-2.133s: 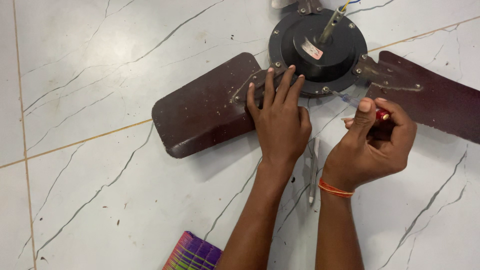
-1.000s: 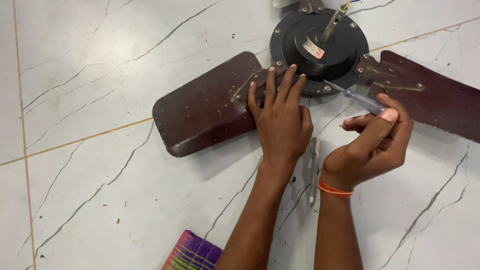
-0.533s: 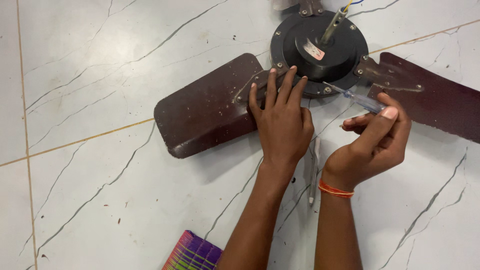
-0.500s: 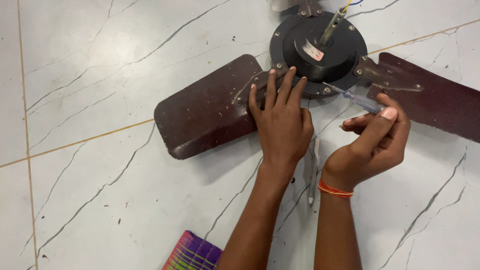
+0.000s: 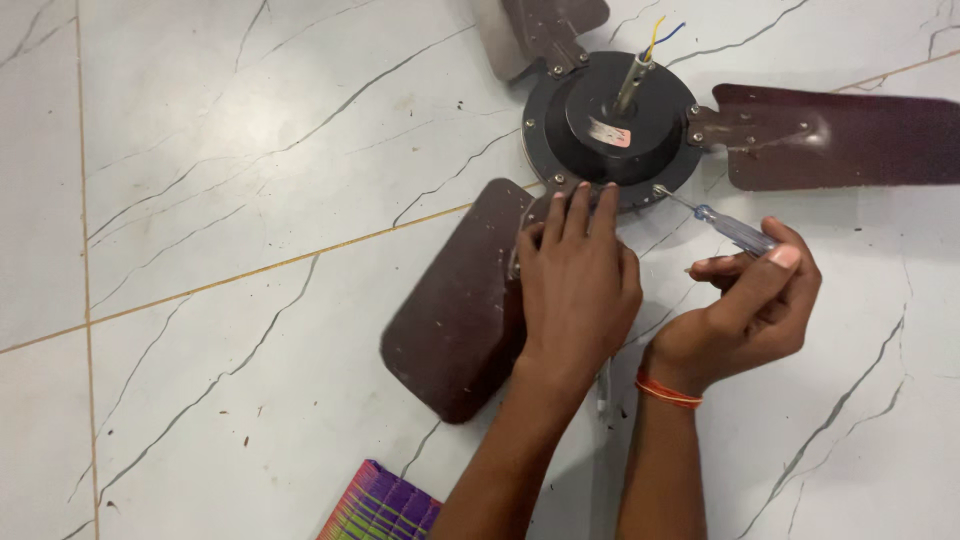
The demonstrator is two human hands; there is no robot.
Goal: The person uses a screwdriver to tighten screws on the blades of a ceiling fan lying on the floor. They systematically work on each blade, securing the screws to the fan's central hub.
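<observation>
A ceiling fan lies on the white marble floor, its dark round motor housing (image 5: 612, 128) at the top centre with a short rod and two wires sticking up. My left hand (image 5: 577, 282) presses flat on the near brown blade (image 5: 455, 310) where its bracket meets the housing. My right hand (image 5: 752, 302) grips a screwdriver (image 5: 722, 224) with a clear bluish handle; its tip touches the housing's lower right rim. A second blade (image 5: 835, 135) reaches right, and a third (image 5: 535, 30) points up.
A striped, multicoloured object (image 5: 380, 508) lies at the bottom edge beside my left forearm. The marble floor (image 5: 200, 200) has thin gold joint lines and dark veins. An orange thread band circles my right wrist (image 5: 668, 390).
The fan has turned on the floor: the near blade now points down-left instead of left, and the third blade shows at the top. Both hands keep their hold.
</observation>
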